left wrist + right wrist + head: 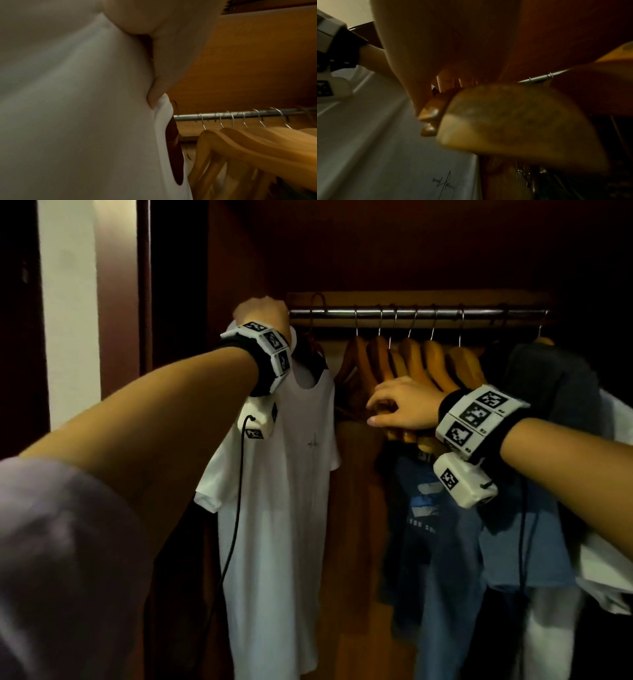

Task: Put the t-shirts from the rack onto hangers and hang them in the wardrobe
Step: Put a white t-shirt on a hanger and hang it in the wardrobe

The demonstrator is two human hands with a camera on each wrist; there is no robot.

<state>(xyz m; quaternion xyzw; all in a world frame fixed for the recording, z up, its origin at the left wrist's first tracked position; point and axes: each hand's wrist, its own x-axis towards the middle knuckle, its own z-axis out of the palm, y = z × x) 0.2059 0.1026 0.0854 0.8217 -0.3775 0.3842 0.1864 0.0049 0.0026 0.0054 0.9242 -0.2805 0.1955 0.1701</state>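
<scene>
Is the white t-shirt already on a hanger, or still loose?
On a hanger: the white t-shirt hangs spread from a dark hanger at its neckline.

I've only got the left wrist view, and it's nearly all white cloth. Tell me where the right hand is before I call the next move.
Observer: The right hand lies on the empty wooden hangers, to the right of the white t-shirt.
Operator: Say what hangs beyond those hangers.
Observer: The head view shows blue t-shirts hanging below and to the right of them.
Operator: Report the left hand's height.
Observer: The left hand is up at the left end of the rail, level with it.
</scene>
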